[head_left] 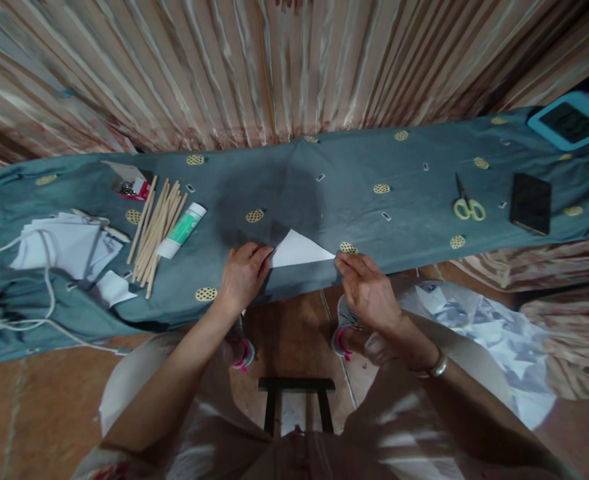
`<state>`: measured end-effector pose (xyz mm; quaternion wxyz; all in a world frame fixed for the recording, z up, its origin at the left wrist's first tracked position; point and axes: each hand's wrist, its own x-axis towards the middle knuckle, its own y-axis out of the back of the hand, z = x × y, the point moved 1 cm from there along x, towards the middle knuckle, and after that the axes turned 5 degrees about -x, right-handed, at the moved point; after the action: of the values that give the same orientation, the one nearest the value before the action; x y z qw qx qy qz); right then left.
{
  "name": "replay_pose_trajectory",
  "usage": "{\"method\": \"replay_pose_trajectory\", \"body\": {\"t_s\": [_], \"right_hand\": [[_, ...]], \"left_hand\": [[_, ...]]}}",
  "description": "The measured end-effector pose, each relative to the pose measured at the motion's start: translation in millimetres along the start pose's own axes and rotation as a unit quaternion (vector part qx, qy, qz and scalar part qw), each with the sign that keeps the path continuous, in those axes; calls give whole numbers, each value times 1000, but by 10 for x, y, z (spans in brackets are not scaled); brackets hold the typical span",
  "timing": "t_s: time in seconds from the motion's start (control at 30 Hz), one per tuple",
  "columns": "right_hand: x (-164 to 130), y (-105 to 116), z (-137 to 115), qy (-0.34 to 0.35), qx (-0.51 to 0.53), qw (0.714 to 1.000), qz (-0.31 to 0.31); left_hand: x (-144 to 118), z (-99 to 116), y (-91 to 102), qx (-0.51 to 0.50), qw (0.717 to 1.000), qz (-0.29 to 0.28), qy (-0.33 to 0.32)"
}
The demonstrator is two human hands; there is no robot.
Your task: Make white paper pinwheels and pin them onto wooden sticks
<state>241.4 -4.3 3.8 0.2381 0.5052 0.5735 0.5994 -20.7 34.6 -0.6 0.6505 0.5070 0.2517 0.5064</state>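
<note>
As I watched remotely, the left hand (246,275) pinched the left end of a white paper triangle (298,251), and the right hand (369,292) pinched its right tip, fingertips closed. It lay at the near edge of the counter (354,160), right of the green-and-white tube (182,230).

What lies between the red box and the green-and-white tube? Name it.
A loose bundle of wooden sticks lies between the red box and the tube in the head view.
</note>
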Motion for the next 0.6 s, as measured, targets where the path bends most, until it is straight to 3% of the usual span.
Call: {"method": "replay_pose_trajectory", "body": {"t_s": [0.2, 0.43, 0.53, 0.6], "right_hand": [[231, 76, 67, -87, 138, 985, 54], [526, -117, -122, -134, 236, 961, -44], [570, -174, -121, -163, 287, 943, -32], [586, -193, -80, -205, 361, 909, -17]], "left_hand": [[20, 8, -2, 2, 1000, 4, 9], [73, 25, 7, 0, 1000, -7, 29], [76, 0, 28, -53, 997, 1, 57], [77, -21, 45, -140, 986, 36, 86]]}}
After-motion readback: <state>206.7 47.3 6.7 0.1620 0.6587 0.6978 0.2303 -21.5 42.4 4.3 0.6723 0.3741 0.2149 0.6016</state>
